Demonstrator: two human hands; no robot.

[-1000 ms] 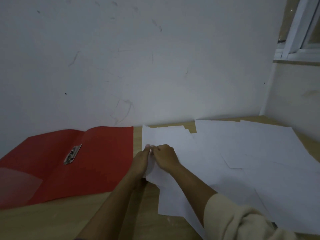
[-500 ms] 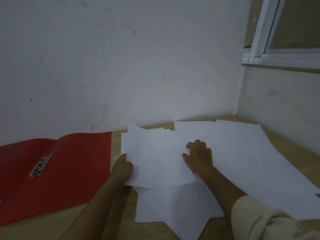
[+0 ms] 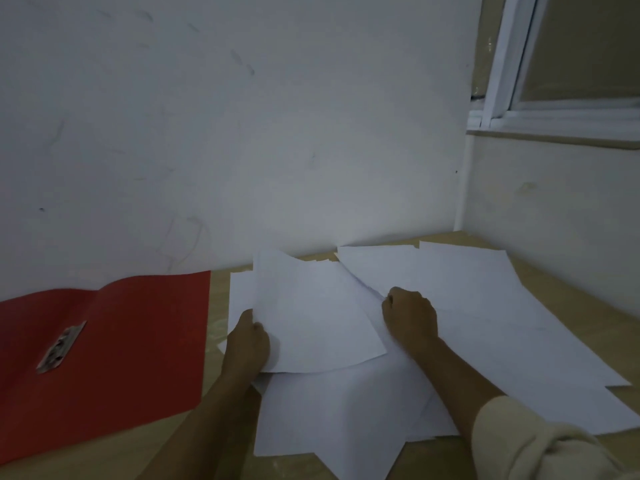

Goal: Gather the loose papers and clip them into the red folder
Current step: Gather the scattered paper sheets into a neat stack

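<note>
Head view: A person's left hand grips the lower left edge of a white sheet, thumb on top, and the sheet curves up off the wooden counter. The right hand, knuckles up and fingers curled, rests at the sheet's right edge on the spread of loose papers; whether it pinches a page or only presses down cannot be told. The papers lie overlapping at odd angles across the right half of the counter, reaching back to the white wall and forward under both forearms. A cream sleeve is pushed up the right forearm.

The red folder lies open and flat on the counter just left of the papers, apart from both hands, its far edge against the wall. A metal clip sits along the folder's centre crease. A white window frame stands in the corner at upper right.
</note>
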